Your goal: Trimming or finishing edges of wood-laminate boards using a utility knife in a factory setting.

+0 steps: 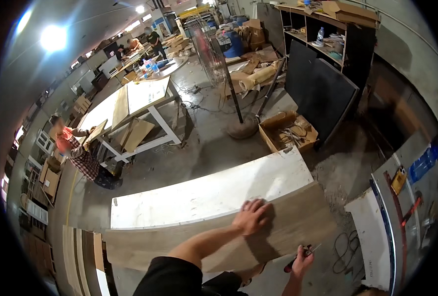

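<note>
1. Presently, the wooden board (278,232) is lain across the near edge of the white worktable (204,197), and it is pressed flat by the left hand (251,216), whose fingers are spread wide on its upper edge.
2. A small dark-handled tool with a thin bright tip (302,254), probably a knife or a pencil, is gripped by the right hand (301,261), which is closed around it just below the board's near edge.
3. A slip could be judged likely: the board overhangs the table on the near side, so it could tip or slide toward the person if the left hand's pressure were eased.
4. A cut or scratch could be caused if the tool's tip were drawn toward the spread fingers; the two hands are near each other.
5. A trip could be caused by the loose cable (344,249) coiled on the floor just beside the right hand.
6. Counted: one board under the hand, one tool, one white worktable in front, and one second white table (130,101) further off.
7. One person in a plaid shirt (78,153) is seen at that table; at least two more people (145,42) are made out at the far benches.
8. One open cardboard box (288,130) and one dark panel (317,89) are seen beyond the table.
</note>
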Tool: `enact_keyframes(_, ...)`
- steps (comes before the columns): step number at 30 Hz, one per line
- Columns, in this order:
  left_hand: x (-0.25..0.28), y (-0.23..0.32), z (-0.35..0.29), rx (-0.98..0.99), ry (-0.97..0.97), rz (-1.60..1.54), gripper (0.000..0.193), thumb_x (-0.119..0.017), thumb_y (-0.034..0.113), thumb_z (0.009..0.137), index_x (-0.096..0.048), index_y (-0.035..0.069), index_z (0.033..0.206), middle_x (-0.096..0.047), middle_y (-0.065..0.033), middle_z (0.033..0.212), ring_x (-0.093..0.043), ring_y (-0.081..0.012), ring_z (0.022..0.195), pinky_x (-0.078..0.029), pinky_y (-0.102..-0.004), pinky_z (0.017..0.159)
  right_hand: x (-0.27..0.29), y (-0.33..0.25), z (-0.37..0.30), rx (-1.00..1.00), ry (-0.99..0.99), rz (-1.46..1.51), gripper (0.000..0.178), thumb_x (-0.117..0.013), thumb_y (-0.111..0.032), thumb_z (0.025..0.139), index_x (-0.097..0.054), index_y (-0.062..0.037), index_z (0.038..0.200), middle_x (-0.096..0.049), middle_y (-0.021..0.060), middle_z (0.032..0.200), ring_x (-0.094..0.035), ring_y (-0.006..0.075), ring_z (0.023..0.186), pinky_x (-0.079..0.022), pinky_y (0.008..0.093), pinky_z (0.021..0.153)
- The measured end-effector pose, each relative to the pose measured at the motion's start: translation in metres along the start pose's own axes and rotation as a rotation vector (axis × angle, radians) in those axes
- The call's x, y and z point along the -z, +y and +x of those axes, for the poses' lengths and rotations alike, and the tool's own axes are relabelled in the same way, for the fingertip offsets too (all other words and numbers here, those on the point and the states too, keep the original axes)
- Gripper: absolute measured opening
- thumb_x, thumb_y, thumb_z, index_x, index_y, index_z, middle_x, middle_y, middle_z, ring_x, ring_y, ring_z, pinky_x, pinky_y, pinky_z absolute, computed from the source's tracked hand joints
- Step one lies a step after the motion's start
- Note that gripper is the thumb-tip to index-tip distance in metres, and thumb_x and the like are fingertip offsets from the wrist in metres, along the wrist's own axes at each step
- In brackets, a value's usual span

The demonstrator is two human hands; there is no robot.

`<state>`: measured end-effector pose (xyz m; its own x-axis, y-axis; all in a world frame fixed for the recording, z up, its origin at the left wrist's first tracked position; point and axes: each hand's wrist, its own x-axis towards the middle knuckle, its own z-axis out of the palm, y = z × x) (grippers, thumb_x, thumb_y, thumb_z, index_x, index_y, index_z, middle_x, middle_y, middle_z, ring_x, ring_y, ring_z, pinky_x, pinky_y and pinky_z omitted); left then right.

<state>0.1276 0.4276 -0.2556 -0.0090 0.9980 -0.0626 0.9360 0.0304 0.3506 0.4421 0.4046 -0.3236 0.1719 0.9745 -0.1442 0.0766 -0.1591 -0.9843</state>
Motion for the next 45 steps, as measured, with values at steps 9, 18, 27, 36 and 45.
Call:
enact_keyframes(9, 0.030, -0.063, -0.103, 0.011, -0.011, 0.102, 0.068, -0.047, 0.052, 0.098, -0.033, 0.030, 0.161, -0.031, -0.0116, 0.165, -0.024, -0.0337, 0.155, -0.008, -0.0634, 0.127, -0.005, 0.029, -0.004, -0.113, 0.196, -0.028, 0.034, -0.074, -0.028, 0.097, -0.063, -0.0027, 0.116, -0.065, 0.0003, 0.091, -0.055, 0.0092, 0.069, -0.044, 0.0283, 0.059)
enact_keyframes(18, 0.050, -0.076, -0.094, -0.005, 0.063, -0.135, 0.068, -0.066, 0.030, 0.086, -0.051, 0.018, 0.151, -0.043, -0.0167, 0.158, -0.032, -0.0387, 0.150, -0.015, -0.0608, 0.126, -0.025, -0.019, -0.020, -0.281, 0.160, -0.011, 0.040, -0.079, -0.028, 0.092, -0.068, -0.0078, 0.125, -0.064, -0.0053, 0.091, -0.056, 0.0061, 0.078, -0.045, 0.0264, 0.069)
enact_keyframes(27, 0.035, -0.069, -0.080, -0.030, 0.038, 0.038, 0.069, -0.062, 0.025, 0.088, -0.046, 0.014, 0.154, -0.040, -0.0157, 0.161, -0.030, -0.0384, 0.153, -0.016, -0.0576, 0.127, 0.021, 0.003, -0.048, -0.279, 0.040, 0.250, 0.051, -0.057, -0.027, 0.102, -0.045, -0.0100, 0.149, -0.062, 0.0037, 0.093, -0.057, 0.0121, 0.071, -0.050, 0.0276, 0.068)
enact_keyframes(36, 0.025, -0.075, -0.077, -0.057, -0.003, 0.095, 0.068, -0.059, 0.026, 0.092, -0.042, 0.015, 0.157, -0.039, -0.0153, 0.162, -0.029, -0.0367, 0.154, -0.015, -0.0566, 0.127, 0.026, -0.035, 0.067, 0.415, 0.434, -0.699, 0.027, -0.059, -0.014, 0.103, -0.065, -0.0045, 0.128, -0.070, 0.0142, 0.104, -0.068, 0.0262, 0.086, -0.053, 0.0358, 0.077)
enact_keyframes(45, 0.022, -0.079, -0.073, -0.146, 0.056, 0.104, 0.061, -0.054, 0.023, 0.097, -0.043, 0.010, 0.156, -0.040, -0.0179, 0.160, -0.032, -0.0382, 0.151, -0.020, -0.0550, 0.124, -0.035, -0.010, -0.041, 0.461, 0.305, -0.665, 0.028, -0.061, 0.000, 0.087, -0.073, -0.0083, 0.111, -0.070, 0.0135, 0.096, -0.065, 0.0348, 0.083, -0.048, 0.0463, 0.070)
